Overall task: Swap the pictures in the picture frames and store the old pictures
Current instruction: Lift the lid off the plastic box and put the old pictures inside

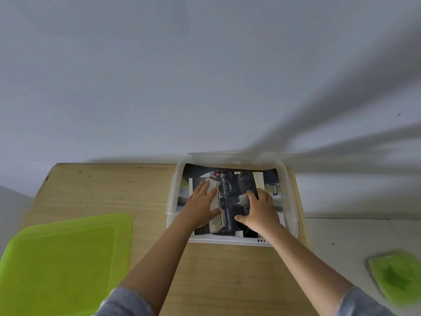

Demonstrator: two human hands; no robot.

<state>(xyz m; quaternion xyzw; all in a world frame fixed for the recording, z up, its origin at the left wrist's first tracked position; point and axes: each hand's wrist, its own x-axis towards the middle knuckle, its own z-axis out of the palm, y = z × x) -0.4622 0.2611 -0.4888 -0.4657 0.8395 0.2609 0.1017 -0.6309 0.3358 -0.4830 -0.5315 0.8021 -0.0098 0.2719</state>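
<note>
A clear plastic container (289, 190) sits at the far right corner of the wooden desk (109, 192), with its far rim close to the pale wall (159, 76). Inside it lies the picture (239, 183), a dark print of a car interior with a steering wheel. It covers nearly the whole bottom, and its near edge rides up against the container's near wall. Both hands rest on the picture inside the container. The left hand (201, 205) lies flat with the fingers straight and spread, pressing on the left half of the print. The right hand (262, 212) presses on the right half with its thumb stretched out to the side and its fingers bent down at the knuckles, the tips on the paper; it grips nothing. Grey sleeves show at both upper arms. A lime-green lid (66, 258) lies flat on the near left of the desk, well apart from the container. A second, blurred green item (396, 277) lies on the white surface to the right of the desk.
</note>
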